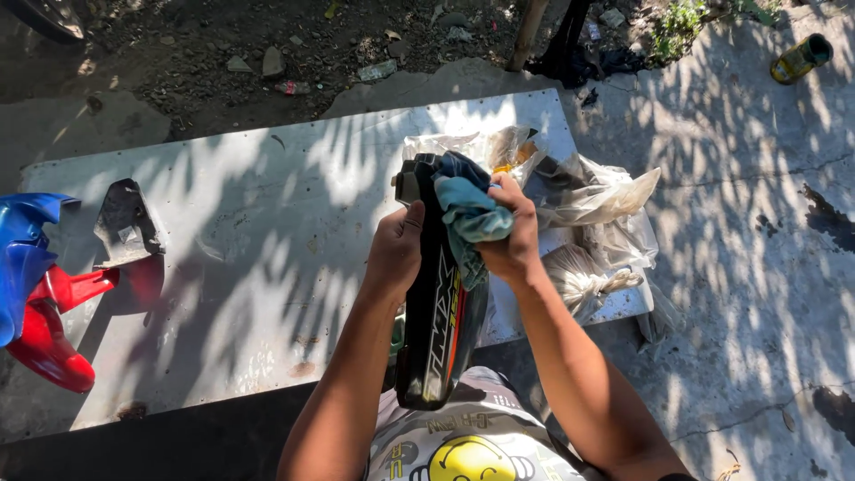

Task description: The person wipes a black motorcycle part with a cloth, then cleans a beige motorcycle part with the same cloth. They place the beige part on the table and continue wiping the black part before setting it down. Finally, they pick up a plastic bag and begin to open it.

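1. At the far left a blue panel [22, 254] overlaps a red panel [49, 325]; both hang over the left edge of the desk [258, 258]
2. Just right of them a dark grey bracket-shaped part [125, 223] lies flat on the desk, touching the red panel's tip
3. The desk is a pale flat sheet on the ground, dappled with leaf shadow; dirt, stones and litter lie beyond its far edge
4. The left hand [396, 249] is closed on the left edge of a black fairing [441, 330], thumb towards the person, gripping it near the upper end
5. The fairing is long and narrow, glossy black with white and red striping; it stands almost upright, tilted slightly, its lower end resting on the person's lap [463, 441] and its upper end raised over the near-right part of the desk
6. The right hand [512, 236] is clenched around a bunched blue-green rag [468, 218], pressing it against the fairing's upper right side; part of the rag hangs down over the black surface
7. Behind and right of the hands, crumpled clear plastic bags [588, 214] are heaped on the desk's right end, one tied shut near the right forearm
8. At the top right a yellow can [802, 58] lies on its side on the concrete, well apart from everything else
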